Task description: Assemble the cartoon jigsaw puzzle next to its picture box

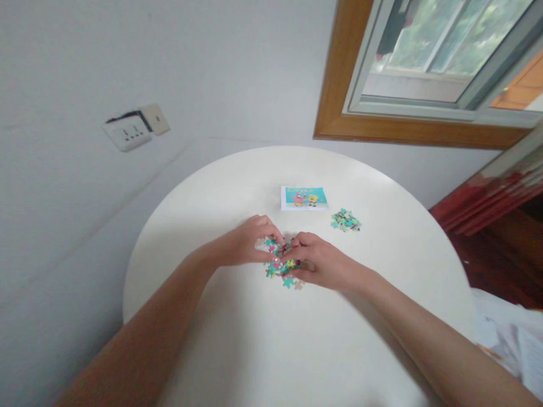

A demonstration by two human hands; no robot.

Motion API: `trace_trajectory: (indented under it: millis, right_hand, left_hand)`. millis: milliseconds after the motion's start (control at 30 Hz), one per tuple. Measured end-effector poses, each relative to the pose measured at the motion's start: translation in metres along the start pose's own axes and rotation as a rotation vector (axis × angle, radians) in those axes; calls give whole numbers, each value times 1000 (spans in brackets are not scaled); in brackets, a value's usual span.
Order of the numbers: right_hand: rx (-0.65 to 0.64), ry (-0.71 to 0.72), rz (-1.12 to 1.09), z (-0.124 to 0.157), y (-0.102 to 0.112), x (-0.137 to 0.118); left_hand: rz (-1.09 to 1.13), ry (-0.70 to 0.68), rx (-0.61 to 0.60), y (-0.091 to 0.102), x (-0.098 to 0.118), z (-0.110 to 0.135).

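On a round white table (237, 350) lies a small heap of colourful jigsaw pieces (280, 264), between my two hands. My left hand (250, 242) rests on the left side of the heap, fingers curled and pinched on a piece. My right hand (319, 260) sits on the right side, fingers bent and pinched on pieces too. The two sets of fingertips meet over the heap. What exactly each pinch holds is small and partly hidden.
A cartoon picture card (304, 198) lies beyond the hands. A second small heap of teal puzzle pieces (345, 220) sits to its right. A wall socket (127, 133) is on the left wall, a wood-framed window (407, 130) at the upper right.
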State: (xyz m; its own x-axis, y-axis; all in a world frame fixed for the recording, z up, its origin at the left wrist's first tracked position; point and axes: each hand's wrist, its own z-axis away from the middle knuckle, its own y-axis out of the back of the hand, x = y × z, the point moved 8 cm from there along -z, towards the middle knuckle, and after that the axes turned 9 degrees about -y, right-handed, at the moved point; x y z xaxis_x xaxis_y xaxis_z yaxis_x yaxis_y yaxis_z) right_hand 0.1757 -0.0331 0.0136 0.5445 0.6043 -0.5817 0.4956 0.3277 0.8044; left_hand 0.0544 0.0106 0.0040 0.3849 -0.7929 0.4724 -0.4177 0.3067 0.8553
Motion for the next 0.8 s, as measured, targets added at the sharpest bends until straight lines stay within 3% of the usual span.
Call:
trace_trajectory:
  millis: [167, 367, 633, 800]
  right_hand:
    - [85, 14, 59, -7, -13, 2]
    - [131, -12, 73, -6, -7, 11]
    - [91, 63, 106, -3, -11, -8]
    - [91, 35, 104, -4, -6, -8]
  left_hand:
    - [-2, 8, -81, -11, -1, 3]
    - [-19, 49, -77, -4, -8, 7]
    - [-28, 164, -147, 6, -21, 22]
    - [-48, 163, -71, 16, -23, 20]
